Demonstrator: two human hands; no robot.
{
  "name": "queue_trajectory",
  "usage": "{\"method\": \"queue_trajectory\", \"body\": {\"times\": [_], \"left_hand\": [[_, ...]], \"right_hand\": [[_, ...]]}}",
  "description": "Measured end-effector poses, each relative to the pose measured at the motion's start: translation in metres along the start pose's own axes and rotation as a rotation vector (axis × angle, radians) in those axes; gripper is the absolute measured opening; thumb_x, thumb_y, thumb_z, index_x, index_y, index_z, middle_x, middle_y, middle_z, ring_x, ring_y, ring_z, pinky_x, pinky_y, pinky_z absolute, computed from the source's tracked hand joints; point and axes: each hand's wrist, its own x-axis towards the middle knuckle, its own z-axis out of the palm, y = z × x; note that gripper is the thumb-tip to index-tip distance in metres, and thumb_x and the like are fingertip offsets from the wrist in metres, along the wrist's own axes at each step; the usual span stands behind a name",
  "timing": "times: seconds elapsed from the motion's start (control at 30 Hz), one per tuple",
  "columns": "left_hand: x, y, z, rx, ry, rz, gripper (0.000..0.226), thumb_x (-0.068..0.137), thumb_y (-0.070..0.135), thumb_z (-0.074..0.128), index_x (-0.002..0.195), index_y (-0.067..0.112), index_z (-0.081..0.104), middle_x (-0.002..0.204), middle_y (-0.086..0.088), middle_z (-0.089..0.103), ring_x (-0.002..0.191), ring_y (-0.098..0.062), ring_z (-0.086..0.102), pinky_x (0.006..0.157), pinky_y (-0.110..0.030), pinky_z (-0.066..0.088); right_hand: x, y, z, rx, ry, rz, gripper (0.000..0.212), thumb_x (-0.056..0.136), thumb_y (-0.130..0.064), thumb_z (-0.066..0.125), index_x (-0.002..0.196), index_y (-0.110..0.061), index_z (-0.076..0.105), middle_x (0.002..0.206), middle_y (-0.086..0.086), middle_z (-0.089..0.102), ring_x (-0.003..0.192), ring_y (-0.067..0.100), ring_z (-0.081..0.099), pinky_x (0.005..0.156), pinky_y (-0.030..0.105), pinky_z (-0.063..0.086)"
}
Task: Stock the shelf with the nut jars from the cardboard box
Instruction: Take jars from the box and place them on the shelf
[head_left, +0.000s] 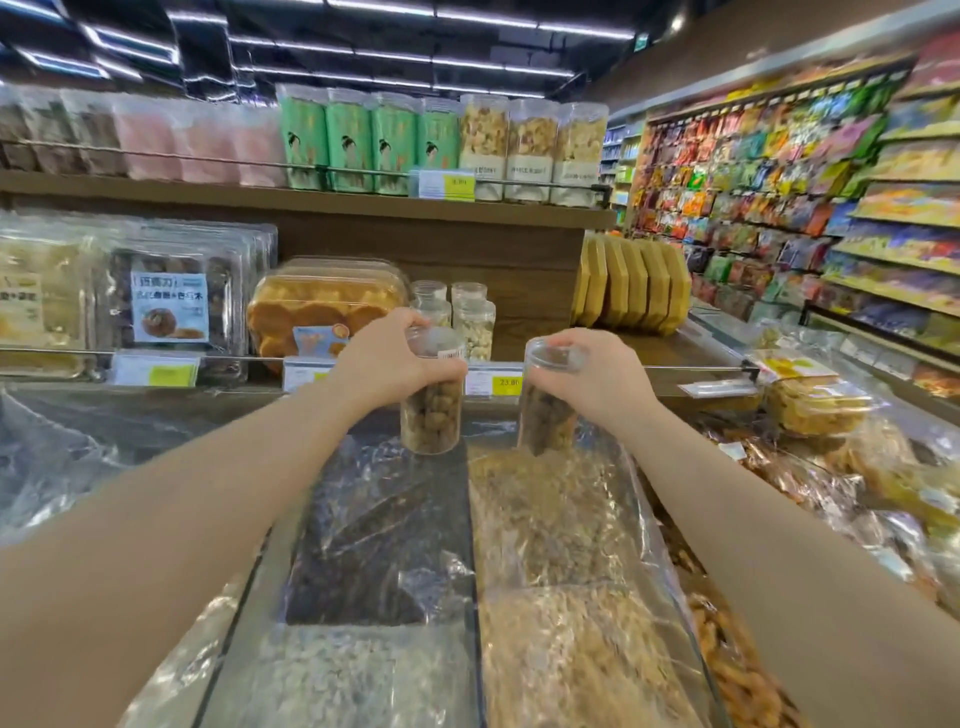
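The left hand (387, 358) is wrapped around the upper part of a clear nut jar (432, 395), which is held upright above the plastic-covered bulk bins (395, 525). The right hand (587, 376) is closed over the lid end of a second nut jar (548, 402), tilted slightly and also held clear of the bins. The two jars are seen side by side, apart from one another, just in front of the lower shelf (670, 358). Its front edge is lined by a metal rail (691, 368) and price tags (493, 383), which lie between the jars and the shelf board. Directly behind the left hand, four similar clear jars (470, 317) are shown standing on the shelf, flanked on the left by a tub of golden biscuits (322, 306) and on the right by a row of yellow boxes (631, 283), with bare board between. On the upper shelf (311, 200), green canisters (363, 140) and tall snack jars (532, 148) are ranged. The cardboard box is outside the view.
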Motion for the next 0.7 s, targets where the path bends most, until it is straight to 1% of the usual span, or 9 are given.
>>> {"method": "queue_trajectory", "body": {"times": [0.07, 0.13, 0.2, 0.23, 0.33, 0.43, 0.5, 0.63, 0.7], "left_hand": [[0.025, -0.003, 0.002, 0.004, 0.005, 0.012, 0.078, 0.066, 0.062, 0.073, 0.131, 0.028, 0.047, 0.136, 0.004, 0.050, 0.119, -0.018, 0.049, 0.083, -0.029, 0.038], [0.046, -0.004, 0.003, 0.012, 0.007, 0.024, 0.075, 0.068, 0.059, 0.072, 0.131, 0.028, 0.047, 0.136, 0.004, 0.050, 0.116, -0.018, 0.049, 0.082, -0.029, 0.037], [0.064, -0.004, 0.005, 0.005, -0.014, 0.032, 0.074, 0.070, 0.057, 0.072, 0.132, 0.028, 0.047, 0.135, 0.003, 0.050, 0.108, -0.014, 0.047, 0.081, -0.029, 0.037], [0.073, -0.004, 0.007, 0.005, -0.019, 0.040, 0.073, 0.070, 0.056, 0.072, 0.133, 0.027, 0.046, 0.135, 0.003, 0.050, 0.107, -0.014, 0.047, 0.081, -0.029, 0.037], [0.099, -0.006, 0.016, 0.001, -0.003, 0.045, 0.072, 0.072, 0.055, 0.070, 0.134, 0.026, 0.048, 0.136, 0.003, 0.050, 0.117, -0.017, 0.049, 0.087, -0.030, 0.040], [0.121, -0.007, 0.025, -0.011, -0.021, 0.014, 0.071, 0.069, 0.059, 0.069, 0.130, 0.029, 0.050, 0.133, 0.005, 0.052, 0.117, -0.017, 0.050, 0.092, -0.034, 0.044], [0.135, -0.006, 0.030, -0.001, -0.030, 0.005, 0.071, 0.067, 0.060, 0.070, 0.129, 0.030, 0.050, 0.128, 0.007, 0.053, 0.114, -0.016, 0.050, 0.092, -0.035, 0.045], [0.152, -0.008, 0.040, -0.001, -0.035, 0.000, 0.068, 0.067, 0.058, 0.074, 0.126, 0.031, 0.052, 0.121, 0.013, 0.052, 0.108, -0.009, 0.048, 0.085, -0.028, 0.041], [0.157, -0.012, 0.048, 0.014, -0.038, 0.010, 0.069, 0.067, 0.058, 0.075, 0.126, 0.032, 0.052, 0.125, 0.013, 0.052, 0.110, -0.008, 0.048, 0.086, -0.026, 0.040]], "right_hand": [[0.026, 0.003, 0.007, 0.003, 0.029, -0.020, 0.032, 0.077, -0.036, 0.071, 0.107, -0.024, 0.070, 0.105, -0.006, 0.066, 0.099, 0.011, 0.060, 0.083, 0.032, 0.051], [0.054, 0.007, 0.014, -0.005, 0.042, -0.035, 0.034, 0.076, -0.038, 0.070, 0.107, -0.024, 0.070, 0.106, -0.007, 0.063, 0.099, 0.010, 0.058, 0.087, 0.033, 0.051], [0.086, 0.013, 0.023, -0.018, 0.060, -0.045, 0.041, 0.076, -0.044, 0.069, 0.112, -0.025, 0.067, 0.116, -0.005, 0.059, 0.106, 0.010, 0.056, 0.088, 0.030, 0.048], [0.101, 0.016, 0.027, -0.029, 0.063, -0.053, 0.041, 0.077, -0.044, 0.069, 0.113, -0.025, 0.065, 0.119, -0.004, 0.057, 0.107, 0.010, 0.054, 0.086, 0.027, 0.045], [0.146, 0.026, 0.039, -0.049, 0.063, -0.094, 0.036, 0.079, -0.040, 0.068, 0.111, -0.024, 0.064, 0.121, 0.000, 0.056, 0.099, 0.006, 0.048, 0.079, 0.024, 0.036], [0.194, 0.043, 0.058, -0.074, 0.051, -0.110, 0.036, 0.078, -0.040, 0.069, 0.110, -0.024, 0.065, 0.120, 0.000, 0.057, 0.106, 0.012, 0.054, 0.078, 0.024, 0.038], [0.224, 0.056, 0.075, -0.095, 0.017, -0.097, 0.036, 0.078, -0.041, 0.069, 0.109, -0.024, 0.065, 0.121, 0.001, 0.057, 0.105, 0.017, 0.056, 0.079, 0.026, 0.040], [0.277, 0.080, 0.111, -0.116, -0.054, -0.092, 0.038, 0.080, -0.043, 0.067, 0.112, -0.022, 0.065, 0.121, 0.005, 0.058, 0.102, 0.022, 0.060, 0.077, 0.026, 0.042], [0.294, 0.092, 0.126, -0.104, -0.033, -0.092, 0.038, 0.084, -0.041, 0.064, 0.116, -0.019, 0.062, 0.124, 0.009, 0.056, 0.105, 0.025, 0.058, 0.080, 0.027, 0.041]]}}
